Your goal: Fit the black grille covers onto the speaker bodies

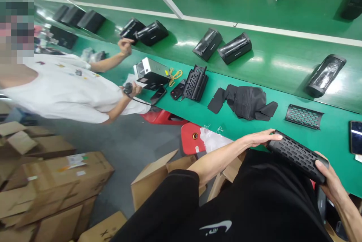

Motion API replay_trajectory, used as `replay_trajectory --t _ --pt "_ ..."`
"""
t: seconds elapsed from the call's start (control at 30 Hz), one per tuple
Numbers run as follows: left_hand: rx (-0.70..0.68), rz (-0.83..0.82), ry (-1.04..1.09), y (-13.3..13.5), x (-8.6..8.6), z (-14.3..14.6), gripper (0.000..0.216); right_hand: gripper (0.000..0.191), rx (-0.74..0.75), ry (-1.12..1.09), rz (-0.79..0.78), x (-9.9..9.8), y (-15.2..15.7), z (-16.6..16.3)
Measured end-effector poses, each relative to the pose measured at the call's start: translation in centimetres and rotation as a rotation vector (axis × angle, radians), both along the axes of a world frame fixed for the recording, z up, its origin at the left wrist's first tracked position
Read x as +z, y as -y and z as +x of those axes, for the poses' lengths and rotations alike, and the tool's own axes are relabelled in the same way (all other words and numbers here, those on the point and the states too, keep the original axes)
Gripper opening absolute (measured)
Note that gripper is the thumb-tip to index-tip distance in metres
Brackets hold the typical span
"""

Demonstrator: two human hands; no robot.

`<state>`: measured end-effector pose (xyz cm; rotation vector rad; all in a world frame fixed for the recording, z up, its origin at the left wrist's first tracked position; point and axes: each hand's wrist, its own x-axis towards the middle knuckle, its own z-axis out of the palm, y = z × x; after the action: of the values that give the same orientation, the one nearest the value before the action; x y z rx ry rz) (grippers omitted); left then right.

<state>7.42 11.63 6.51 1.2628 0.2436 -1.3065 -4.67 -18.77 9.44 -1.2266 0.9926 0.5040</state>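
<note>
A black speaker housing with a slotted grille is held in front of my body at the table's near edge. My left hand grips its far-left end, thumb on top. At the opposite end my right hand is closed around it, thumb pressed on the grille. The fingers beneath are hidden. Just beyond, a loose slotted grille panel lies on the green table. Left of that panel is a pile of thin black sheets.
Several black speakers rest on the green conveyor belt. Slotted black panels are stacked near a boxy device. A phone lies at right. A co-worker in a white shirt stands left, near cardboard boxes and a red stool.
</note>
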Motion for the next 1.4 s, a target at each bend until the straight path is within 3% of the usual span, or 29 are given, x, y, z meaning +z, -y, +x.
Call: replay_trajectory --t 0.07,0.17,0.27,0.37,0.5,0.63,0.77,0.9,1.0,1.1,1.2,1.3,1.4 --pt "0.098 0.081 0.064 0.5 -0.3 -0.6 0.086 0.089 -0.023 0.009 -0.028 -0.2 -0.5 -0.1" --pt "0.101 0.180 0.125 0.9 -0.5 -1.0 0.077 0.086 -0.059 -0.021 -0.029 -0.5 -0.8 -0.1" --pt "0.077 0.062 0.040 0.6 -0.5 -1.0 0.083 0.084 -0.039 -0.038 -0.020 -0.2 -0.4 0.0" --pt "0.140 -0.107 -0.024 0.2 -0.5 -1.1 0.109 0.083 0.003 -0.007 -0.005 0.6 0.0 -0.1" --pt "0.245 -0.122 0.100 0.5 -0.6 -1.7 0.109 0.082 0.001 0.106 -0.030 1.3 -0.3 -0.3" --pt "0.190 -0.091 0.223 0.5 0.0 -1.6 0.105 0.078 -0.014 0.157 -0.062 1.2 -0.5 -0.6" --pt "0.091 -0.111 0.269 0.0 1.2 -1.1 0.121 0.075 0.012 0.187 -0.059 0.8 -0.3 -1.3" --pt "0.191 -0.207 0.283 0.0 2.5 -0.7 0.130 0.079 0.036 0.213 -0.062 0.6 -0.5 -1.7" --pt "0.224 -0.169 0.347 0.3 3.3 0.2 0.119 0.094 0.186 0.280 -0.333 1.2 -0.4 -1.2" --pt "0.179 -0.163 0.392 1.0 3.9 2.3 0.109 0.101 0.555 0.475 -0.728 2.6 0.4 0.2" --pt "0.115 -0.172 0.439 2.6 4.7 5.7 0.105 0.099 0.902 0.510 -0.839 4.0 1.6 2.3" --pt "0.102 -0.129 0.477 4.5 6.8 9.5 0.110 0.101 0.899 0.454 -0.847 4.5 3.6 5.2" --pt "0.226 -0.228 0.591 4.8 11.3 11.0 0.107 0.102 0.657 0.378 -0.900 4.2 7.2 9.6"
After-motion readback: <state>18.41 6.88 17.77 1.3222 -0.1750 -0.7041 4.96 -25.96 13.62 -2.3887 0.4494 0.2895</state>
